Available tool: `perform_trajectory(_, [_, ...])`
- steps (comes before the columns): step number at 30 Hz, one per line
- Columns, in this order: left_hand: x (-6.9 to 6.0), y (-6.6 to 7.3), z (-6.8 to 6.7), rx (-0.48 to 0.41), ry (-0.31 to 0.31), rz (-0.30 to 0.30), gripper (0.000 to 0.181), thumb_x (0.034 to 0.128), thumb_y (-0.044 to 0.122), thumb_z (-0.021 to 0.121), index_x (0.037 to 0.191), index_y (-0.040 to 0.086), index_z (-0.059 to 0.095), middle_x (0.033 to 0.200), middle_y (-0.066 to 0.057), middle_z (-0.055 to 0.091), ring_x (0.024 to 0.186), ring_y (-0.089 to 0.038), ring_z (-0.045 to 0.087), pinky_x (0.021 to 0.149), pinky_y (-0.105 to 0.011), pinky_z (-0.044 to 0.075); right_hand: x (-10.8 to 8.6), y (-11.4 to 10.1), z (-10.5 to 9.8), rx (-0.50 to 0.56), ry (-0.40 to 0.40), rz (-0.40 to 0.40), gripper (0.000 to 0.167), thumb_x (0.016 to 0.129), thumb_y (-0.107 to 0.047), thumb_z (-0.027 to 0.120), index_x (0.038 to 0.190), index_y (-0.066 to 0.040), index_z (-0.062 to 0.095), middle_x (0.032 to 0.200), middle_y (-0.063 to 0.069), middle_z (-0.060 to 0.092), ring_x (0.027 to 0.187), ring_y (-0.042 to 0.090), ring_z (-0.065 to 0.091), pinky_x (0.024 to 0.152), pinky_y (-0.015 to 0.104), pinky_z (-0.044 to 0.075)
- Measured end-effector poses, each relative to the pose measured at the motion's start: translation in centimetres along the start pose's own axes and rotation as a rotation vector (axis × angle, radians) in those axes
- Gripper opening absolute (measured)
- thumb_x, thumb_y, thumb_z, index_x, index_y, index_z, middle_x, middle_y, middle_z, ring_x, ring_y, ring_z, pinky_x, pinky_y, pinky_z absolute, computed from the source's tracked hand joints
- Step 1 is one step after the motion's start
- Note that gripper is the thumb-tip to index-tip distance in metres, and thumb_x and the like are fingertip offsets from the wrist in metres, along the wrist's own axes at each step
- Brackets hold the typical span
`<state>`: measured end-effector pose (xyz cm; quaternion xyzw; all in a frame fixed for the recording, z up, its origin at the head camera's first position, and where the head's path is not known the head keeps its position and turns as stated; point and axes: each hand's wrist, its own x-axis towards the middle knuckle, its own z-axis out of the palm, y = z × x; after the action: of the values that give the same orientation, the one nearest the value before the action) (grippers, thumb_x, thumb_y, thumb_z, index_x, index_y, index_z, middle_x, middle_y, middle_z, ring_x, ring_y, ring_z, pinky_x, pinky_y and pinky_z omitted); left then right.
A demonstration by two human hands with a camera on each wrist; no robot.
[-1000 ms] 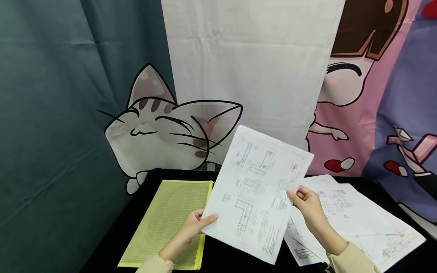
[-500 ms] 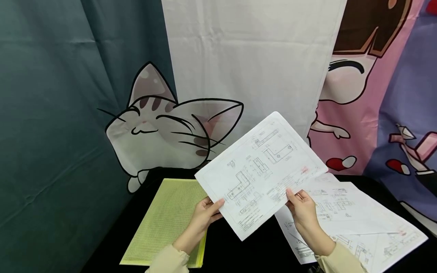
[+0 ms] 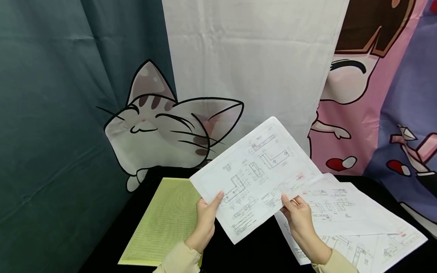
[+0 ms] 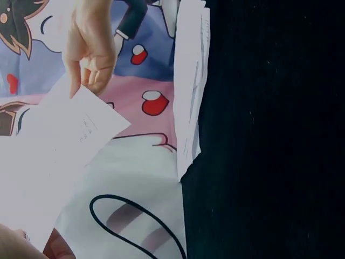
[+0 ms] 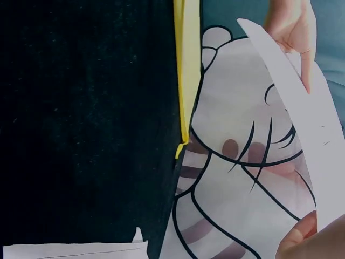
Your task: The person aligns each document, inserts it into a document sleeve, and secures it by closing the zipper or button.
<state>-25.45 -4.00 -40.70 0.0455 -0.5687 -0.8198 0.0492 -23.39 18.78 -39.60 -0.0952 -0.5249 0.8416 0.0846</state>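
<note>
Turned clockwise since the earlier frame: drawing sheet (image 3: pixel 256 159) | left hand (image 3: pixel 206 216) and right hand (image 3: pixel 299 217) pinched adjoining edges, presumably keeping it flat | raised between yellow mesh folder (image 3: pixel 164 223) and loose drawings (image 3: pixel 358 222)

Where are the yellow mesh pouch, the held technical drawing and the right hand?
Yellow mesh pouch (image 3: pixel 164 223): head view, on its mesh face.
Held technical drawing (image 3: pixel 255 180): head view, middle of printed side.
Right hand (image 3: pixel 299 217): head view, middle of hand.
</note>
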Motion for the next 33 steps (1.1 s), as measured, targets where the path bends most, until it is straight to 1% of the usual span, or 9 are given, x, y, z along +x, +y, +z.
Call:
perform_trajectory(6, [0.6,0.0,-0.8,0.054,0.0,0.043,0.027,0.087,0.016,0.067,0.107,-0.001,0.061,0.091,-0.002,0.074,0.074,-0.009,0.071,0.069,-0.024,0.058,0.1,0.3,-0.9,0.049,-0.077,-0.054,0.024,0.089,0.003,0.059,0.086,-0.02,0.065,0.079,-0.008,0.067,0.071,0.002,0.064,0.068,0.014,0.054])
perform_trajectory(9, [0.9,0.2,-1.9,0.102,-0.031,0.037,0.028,0.087,0.017,0.067,0.107,-0.001,0.061,0.089,-0.002,0.074,0.073,-0.009,0.07,0.069,-0.024,0.058,0.4,0.3,-1.8,0.121,-0.099,-0.061,0.024,0.09,0.002,0.058,0.088,-0.02,0.066,0.083,-0.008,0.069,0.075,0.002,0.066,0.07,0.015,0.055])
perform_trajectory(12, [1.1,0.6,-3.3,0.184,-0.06,0.023,0.03,0.0873,0.018,0.067,0.108,-0.002,0.06,0.089,-0.004,0.074,0.072,-0.01,0.07,0.068,-0.025,0.058,0.8,0.2,-2.8,0.208,-0.133,-0.072,0.023,0.091,0.002,0.055,0.089,-0.017,0.067,0.086,-0.007,0.069,0.078,0.003,0.067,0.072,0.016,0.055])
perform_trajectory(15, [1.1,1.1,-4.7,0.269,-0.069,0.015,0.033,0.0872,0.02,0.067,0.11,-0.002,0.059,0.09,-0.007,0.073,0.071,-0.012,0.07,0.066,-0.025,0.058,1.3,0.0,-3.9,0.224,-0.174,-0.072,0.022,0.092,0.002,0.053,0.089,-0.015,0.067,0.088,-0.006,0.07,0.078,0.003,0.067,0.072,0.016,0.055])
perform_trajectory(19, [1.0,1.7,-6.1,0.338,-0.059,0.004,0.033,0.0868,0.019,0.067,0.111,-0.001,0.059,0.09,-0.009,0.073,0.071,-0.014,0.07,0.065,-0.027,0.058,1.6,-0.3,-5.3,0.066,-0.197,-0.056,0.022,0.093,-0.002,0.054,0.086,-0.02,0.066,0.085,-0.011,0.067,0.075,0.0,0.063,0.065,0.014,0.052])
perform_trajectory(22, [0.9,2.0,-7.0,0.369,-0.073,-0.008,0.032,0.0868,0.018,0.067,0.11,-0.001,0.059,0.09,-0.009,0.073,0.072,-0.016,0.071,0.066,-0.028,0.058,1.6,-0.5,-5.8,-0.054,-0.211,-0.058,0.024,0.094,-0.003,0.054,0.084,-0.022,0.066,0.082,-0.012,0.065,0.073,-0.001,0.061,0.061,0.015,0.051])
perform_trajectory(24, [0.7,2.1,-7.4,0.386,-0.086,-0.015,0.031,0.0866,0.019,0.067,0.109,-0.002,0.06,0.089,-0.01,0.073,0.071,-0.017,0.071,0.066,-0.029,0.059,1.6,-0.6,-5.9,-0.098,-0.23,-0.062,0.024,0.094,-0.003,0.054,0.084,-0.022,0.066,0.082,-0.011,0.065,0.074,0.0,0.061,0.061,0.016,0.052])
perform_trajectory(29, [0.6,2.1,-7.7,0.407,-0.126,-0.025,0.031,0.0868,0.018,0.066,0.108,-0.003,0.061,0.088,-0.011,0.073,0.069,-0.018,0.071,0.065,-0.031,0.059,1.4,-0.9,-5.5,-0.202,-0.226,-0.058,0.022,0.093,-0.004,0.057,0.083,-0.022,0.064,0.076,-0.011,0.063,0.069,0.0,0.059,0.056,0.016,0.051])
perform_trajectory(33, [0.3,2.1,-7.8,0.424,-0.14,-0.027,0.031,0.0868,0.018,0.066,0.107,-0.004,0.061,0.088,-0.013,0.073,0.068,-0.018,0.071,0.064,-0.031,0.059,1.0,-1.2,-5.1,-0.406,-0.181,-0.08,0.014,0.091,-0.01,0.061,0.083,-0.021,0.063,0.072,-0.013,0.063,0.064,0.0,0.056,0.053,0.016,0.047])
